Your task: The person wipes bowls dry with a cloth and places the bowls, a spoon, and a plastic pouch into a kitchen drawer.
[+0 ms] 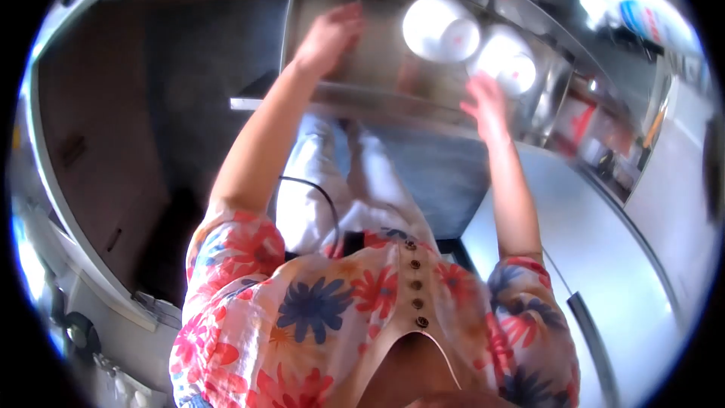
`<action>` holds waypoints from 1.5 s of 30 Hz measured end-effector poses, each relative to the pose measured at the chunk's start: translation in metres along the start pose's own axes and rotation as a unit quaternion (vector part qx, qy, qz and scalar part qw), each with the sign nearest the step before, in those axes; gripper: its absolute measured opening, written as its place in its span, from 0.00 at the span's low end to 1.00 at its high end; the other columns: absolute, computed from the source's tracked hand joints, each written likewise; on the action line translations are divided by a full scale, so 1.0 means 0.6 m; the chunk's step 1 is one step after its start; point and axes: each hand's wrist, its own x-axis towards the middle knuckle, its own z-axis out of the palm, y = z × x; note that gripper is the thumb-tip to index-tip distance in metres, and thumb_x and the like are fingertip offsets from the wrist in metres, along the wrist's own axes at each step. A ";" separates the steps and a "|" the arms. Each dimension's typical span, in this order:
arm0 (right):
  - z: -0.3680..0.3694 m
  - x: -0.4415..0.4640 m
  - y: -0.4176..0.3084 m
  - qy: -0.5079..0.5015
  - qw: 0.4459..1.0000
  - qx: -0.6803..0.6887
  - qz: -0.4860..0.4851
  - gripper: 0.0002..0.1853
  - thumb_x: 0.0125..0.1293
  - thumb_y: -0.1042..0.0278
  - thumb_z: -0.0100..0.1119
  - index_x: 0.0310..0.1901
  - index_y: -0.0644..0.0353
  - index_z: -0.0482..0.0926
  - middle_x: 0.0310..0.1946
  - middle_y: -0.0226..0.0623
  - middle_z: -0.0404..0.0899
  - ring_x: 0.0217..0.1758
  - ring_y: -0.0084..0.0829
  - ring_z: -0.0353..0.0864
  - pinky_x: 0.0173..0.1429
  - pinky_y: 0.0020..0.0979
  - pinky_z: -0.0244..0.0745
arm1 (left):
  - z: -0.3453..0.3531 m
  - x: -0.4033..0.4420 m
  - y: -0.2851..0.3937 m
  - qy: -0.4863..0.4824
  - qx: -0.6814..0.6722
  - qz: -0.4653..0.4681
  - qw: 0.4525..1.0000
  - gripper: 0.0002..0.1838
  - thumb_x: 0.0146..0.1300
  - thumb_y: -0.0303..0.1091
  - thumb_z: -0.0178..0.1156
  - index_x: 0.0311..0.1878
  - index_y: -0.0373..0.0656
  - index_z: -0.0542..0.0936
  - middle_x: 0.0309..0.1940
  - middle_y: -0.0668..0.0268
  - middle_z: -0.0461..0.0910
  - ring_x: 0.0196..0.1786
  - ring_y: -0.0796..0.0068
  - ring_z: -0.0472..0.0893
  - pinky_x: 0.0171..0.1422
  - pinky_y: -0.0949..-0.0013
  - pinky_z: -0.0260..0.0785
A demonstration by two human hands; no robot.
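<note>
My left hand [331, 36] is over the left part of an open, drawer-like compartment [385, 68]. Motion smears its fingers, and I cannot make out anything in them. My right hand [487, 102] has its fingers apart, close below a round white dish [495, 44] on the right side of the compartment. Whether it touches the dish is unclear. Another white dish [427, 19] sits to the left of that one. Each dish shows a smaller white round shape at its lower right.
Blurred containers and a red item [581, 122] lie right of the dishes. A white bottle-like object [653, 17] with blue and red marks is at the upper right. White cabinet fronts [559, 211] are at the right, dark brown panels [98, 143] at the left.
</note>
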 end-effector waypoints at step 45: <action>0.197 -0.186 0.017 -0.106 0.977 -0.184 -0.005 0.17 0.56 0.65 0.56 0.45 0.63 0.74 0.34 0.37 0.78 0.32 0.27 0.80 0.27 0.26 0.73 | -0.628 -0.314 0.518 0.337 0.060 0.231 0.911 0.14 0.58 0.29 0.53 0.47 0.35 0.74 0.29 0.62 0.79 0.27 0.75 0.79 0.29 0.76 0.72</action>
